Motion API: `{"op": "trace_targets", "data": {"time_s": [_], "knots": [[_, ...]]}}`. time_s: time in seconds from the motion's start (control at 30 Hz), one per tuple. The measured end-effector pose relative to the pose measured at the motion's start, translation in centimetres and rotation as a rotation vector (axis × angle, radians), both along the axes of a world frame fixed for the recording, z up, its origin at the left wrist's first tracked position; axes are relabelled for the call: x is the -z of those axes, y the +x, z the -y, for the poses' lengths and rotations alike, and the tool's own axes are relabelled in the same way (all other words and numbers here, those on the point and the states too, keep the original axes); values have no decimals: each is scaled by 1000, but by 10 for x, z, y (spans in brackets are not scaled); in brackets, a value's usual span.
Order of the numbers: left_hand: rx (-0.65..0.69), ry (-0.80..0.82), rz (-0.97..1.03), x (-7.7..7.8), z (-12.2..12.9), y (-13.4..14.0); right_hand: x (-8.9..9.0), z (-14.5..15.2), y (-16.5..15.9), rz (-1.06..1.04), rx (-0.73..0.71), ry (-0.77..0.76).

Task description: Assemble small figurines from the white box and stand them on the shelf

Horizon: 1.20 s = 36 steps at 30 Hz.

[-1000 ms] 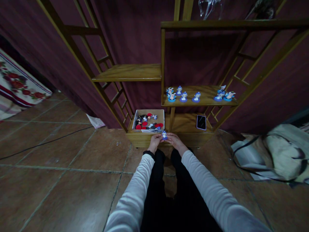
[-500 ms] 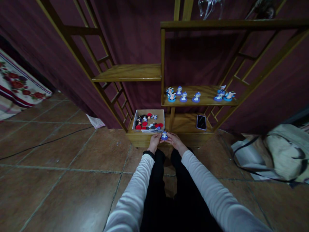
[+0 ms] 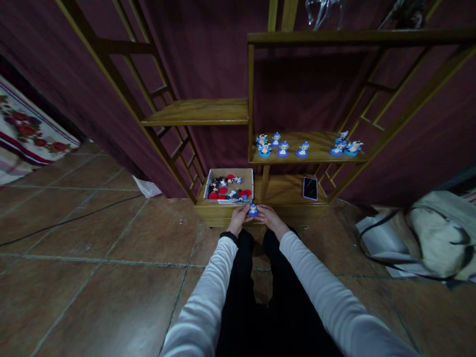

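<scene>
Between my two hands is a small purple and white figurine (image 3: 253,210) on a round purple base, held upright in front of the cabinet's lower edge. My left hand (image 3: 238,218) grips it from the left, and my right hand (image 3: 271,217) has its fingers on the right side. Just beyond my left hand stands an open cardboard box (image 3: 248,174) with several figurines lying in it, some on red bases. Up on the right shelf (image 3: 320,140), several purple and blue figurines (image 3: 302,149) stand in groups.
A phone (image 3: 310,188) lies on the lower board at the right. The wooden shelf unit (image 3: 201,113) rises ahead against a dark red curtain. A pale bag (image 3: 435,233) with a black strap sits on the tiled floor at the right; a black cable (image 3: 74,218) runs along the left.
The figurine in my hands has shifted down very slightly. Everything else looks the same.
</scene>
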<state>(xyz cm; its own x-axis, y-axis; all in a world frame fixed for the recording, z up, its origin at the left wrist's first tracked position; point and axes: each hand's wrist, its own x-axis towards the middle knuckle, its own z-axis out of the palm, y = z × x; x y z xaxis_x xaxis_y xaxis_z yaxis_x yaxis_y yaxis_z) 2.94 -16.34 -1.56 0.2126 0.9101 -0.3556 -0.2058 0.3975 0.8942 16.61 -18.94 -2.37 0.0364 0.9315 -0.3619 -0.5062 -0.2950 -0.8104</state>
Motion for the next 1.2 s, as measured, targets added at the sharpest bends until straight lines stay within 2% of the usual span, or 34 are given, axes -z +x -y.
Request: {"op": "trace_targets", "data": {"time_s": [0.5,0.63,1.2], "knots": [[50,-19,0,-9,4,0,-12,4,-5,59,-6,1],[75,-3,-11,-8,3,0,-11,4,-4,59,0,23],[28,-15,-5,-5,3,1,-4,1,-4,65,4,14]]}}
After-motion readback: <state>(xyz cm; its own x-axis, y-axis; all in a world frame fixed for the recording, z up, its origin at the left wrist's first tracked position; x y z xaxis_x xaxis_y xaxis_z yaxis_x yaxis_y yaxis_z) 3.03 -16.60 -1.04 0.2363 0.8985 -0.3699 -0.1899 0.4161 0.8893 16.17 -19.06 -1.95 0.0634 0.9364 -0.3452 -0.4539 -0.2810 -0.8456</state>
